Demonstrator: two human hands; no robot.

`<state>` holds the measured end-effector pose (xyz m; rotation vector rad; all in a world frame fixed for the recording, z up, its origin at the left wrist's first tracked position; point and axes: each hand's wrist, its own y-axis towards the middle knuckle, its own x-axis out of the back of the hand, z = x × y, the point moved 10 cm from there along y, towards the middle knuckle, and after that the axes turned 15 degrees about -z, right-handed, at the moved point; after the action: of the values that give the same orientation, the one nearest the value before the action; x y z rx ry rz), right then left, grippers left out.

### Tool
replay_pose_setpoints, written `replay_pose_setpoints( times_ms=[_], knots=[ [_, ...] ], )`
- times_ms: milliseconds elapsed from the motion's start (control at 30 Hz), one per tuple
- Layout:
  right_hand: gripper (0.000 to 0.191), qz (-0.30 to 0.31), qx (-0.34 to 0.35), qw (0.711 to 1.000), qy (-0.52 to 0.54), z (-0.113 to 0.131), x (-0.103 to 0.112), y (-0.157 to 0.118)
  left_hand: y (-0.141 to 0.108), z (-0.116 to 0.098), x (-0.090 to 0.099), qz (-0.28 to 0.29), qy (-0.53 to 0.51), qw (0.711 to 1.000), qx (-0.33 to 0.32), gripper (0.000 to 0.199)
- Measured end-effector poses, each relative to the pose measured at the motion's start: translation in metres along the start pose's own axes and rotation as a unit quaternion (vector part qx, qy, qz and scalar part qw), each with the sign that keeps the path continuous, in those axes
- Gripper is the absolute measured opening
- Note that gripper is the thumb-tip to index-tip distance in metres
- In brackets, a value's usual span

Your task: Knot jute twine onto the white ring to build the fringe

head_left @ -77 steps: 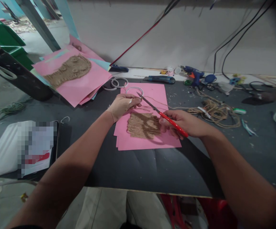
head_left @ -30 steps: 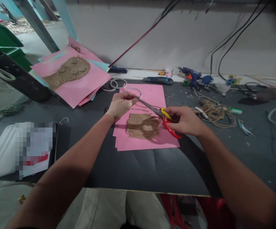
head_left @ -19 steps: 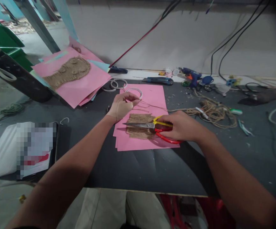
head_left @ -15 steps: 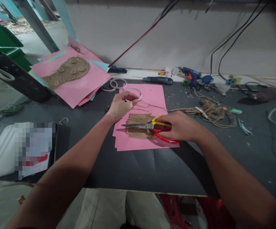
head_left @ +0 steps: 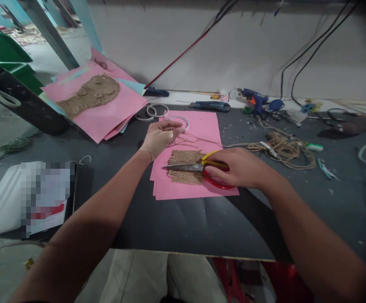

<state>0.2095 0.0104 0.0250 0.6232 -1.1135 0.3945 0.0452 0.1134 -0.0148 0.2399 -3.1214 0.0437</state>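
Note:
My right hand (head_left: pixel 241 167) grips scissors (head_left: pixel 185 167) by their red and yellow handles. The closed blades point left over a patch of brown twine strips (head_left: pixel 185 179) laid side by side on pink paper (head_left: pixel 183 192). Beyond the patch, my left hand (head_left: pixel 159 138) has thumb and fingers pinched together; what is between the fingertips, if anything, is too small to make out. A pale ring (head_left: pixel 187 122) lies just behind those fingers. Loose thin twine (head_left: pixel 198 138) runs beside the fingertips toward a tangled twine bundle (head_left: pixel 284 151) at the right.
Pink sheets with a twine-covered shape (head_left: pixel 97 94) lie at the back left, near a dark bottle (head_left: pixel 21 94). A utility knife (head_left: pixel 211 106), more rings (head_left: pixel 157 110) and a blue glue gun (head_left: pixel 255 101) sit along the wall. A tablet (head_left: pixel 52 198) is at the left.
My left hand has shifted slightly, its fingers still pinched. My right hand's fingers have wrapped further round the scissor handles; the scissors stay over the twine patch.

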Motion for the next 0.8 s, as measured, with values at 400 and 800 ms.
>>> replay_pose_setpoints(
  times_ms=[400,800],
  knots=[
    [0.026,-0.231,0.001,0.973,-0.015,-0.02,0.029,0.0,0.002,-0.013,0.004,0.013,-0.028,0.999,-0.036,0.021],
    [0.043,-0.15,-0.016,0.986,-0.067,-0.038,-0.001,0.003,0.005,-0.037,0.028,-0.138,0.047,0.971,-0.19,0.009]
  ],
)
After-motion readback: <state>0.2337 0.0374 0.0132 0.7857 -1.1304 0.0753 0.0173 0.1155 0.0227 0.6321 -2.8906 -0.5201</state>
